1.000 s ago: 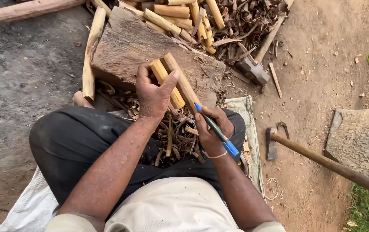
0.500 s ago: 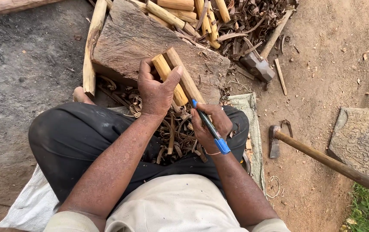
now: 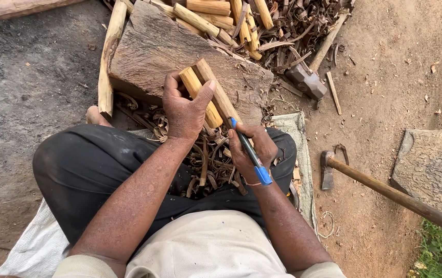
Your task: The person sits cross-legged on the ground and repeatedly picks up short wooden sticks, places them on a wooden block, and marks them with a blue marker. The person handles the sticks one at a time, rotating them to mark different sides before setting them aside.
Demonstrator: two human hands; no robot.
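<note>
Our left hand (image 3: 185,110) wraps around two pale wood sticks (image 3: 203,90) on the big wood block (image 3: 154,51). Our right hand (image 3: 252,149) pinches a blue pen (image 3: 249,149), its tip touching one stick.

left hand (image 3: 185,110) on two sticks (image 3: 208,95) atop wood block (image 3: 154,51) at 12 o'clock | right hand (image 3: 252,149) with pen (image 3: 249,149) just at their 4 o'clock | hammer (image 3: 308,80) at 2 o'clock | adze (image 3: 385,190) at 3 o'clock | stone slab (image 3: 434,167) beyond it
</note>
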